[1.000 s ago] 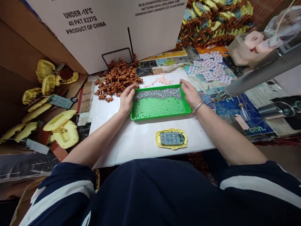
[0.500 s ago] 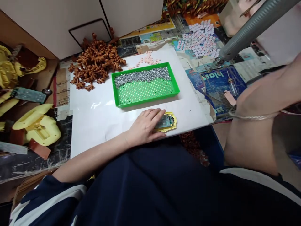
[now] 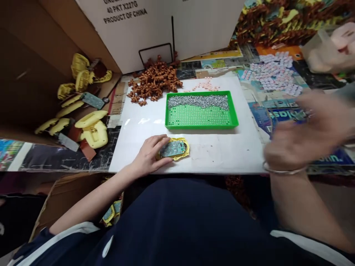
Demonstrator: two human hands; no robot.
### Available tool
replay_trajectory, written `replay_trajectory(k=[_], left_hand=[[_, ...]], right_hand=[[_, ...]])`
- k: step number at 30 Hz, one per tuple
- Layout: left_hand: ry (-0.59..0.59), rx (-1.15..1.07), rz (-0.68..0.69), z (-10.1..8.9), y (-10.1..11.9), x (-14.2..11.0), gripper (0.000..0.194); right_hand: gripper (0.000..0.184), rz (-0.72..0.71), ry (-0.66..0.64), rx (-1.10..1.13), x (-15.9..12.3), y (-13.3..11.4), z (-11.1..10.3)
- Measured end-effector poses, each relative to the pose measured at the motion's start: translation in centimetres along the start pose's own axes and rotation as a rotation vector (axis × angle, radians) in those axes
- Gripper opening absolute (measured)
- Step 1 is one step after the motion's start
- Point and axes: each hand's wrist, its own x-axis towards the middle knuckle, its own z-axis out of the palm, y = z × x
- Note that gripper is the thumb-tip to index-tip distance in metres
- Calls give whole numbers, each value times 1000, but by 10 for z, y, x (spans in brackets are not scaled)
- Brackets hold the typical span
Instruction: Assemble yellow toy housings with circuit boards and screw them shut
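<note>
My left hand rests on the left part of a yellow plastic shell with a circuit board in it, near the front edge of the white sheet; its fingers curl over the shell's edge. My right hand is raised at the right, over the sheet's right edge, and smeared by motion, with a bangle on the wrist. Behind the shell lies a green perforated tray with a band of small silver screws along its far side.
A heap of brown rubber parts and some pink pieces lie behind the tray. Yellow shells and boards pile up at the left. Small white parts spread at the right. A white carton stands at the back.
Both hands left the green tray. My left hand came down onto the yellow shell and stays there. My right arm swung up and out to the right. The head camera shifted.
</note>
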Motion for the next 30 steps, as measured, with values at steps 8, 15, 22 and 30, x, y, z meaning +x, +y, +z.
replay_trajectory(k=[8,15,22,30], left_hand=[[162,-405,-285,-4,-40,38,43],[110,-407,-187,17,-32,73,47],[109,-243,-150,7,-64,128,34],[46,207,-36,16,-123,209,13]], right_hand=[[24,-69,-387,-219,-2,-8,91],[22,24,-299,-130,-18,10,73],[20,10,-178,-155,-24,15,70],[23,57,-238,-278,-22,12,67]])
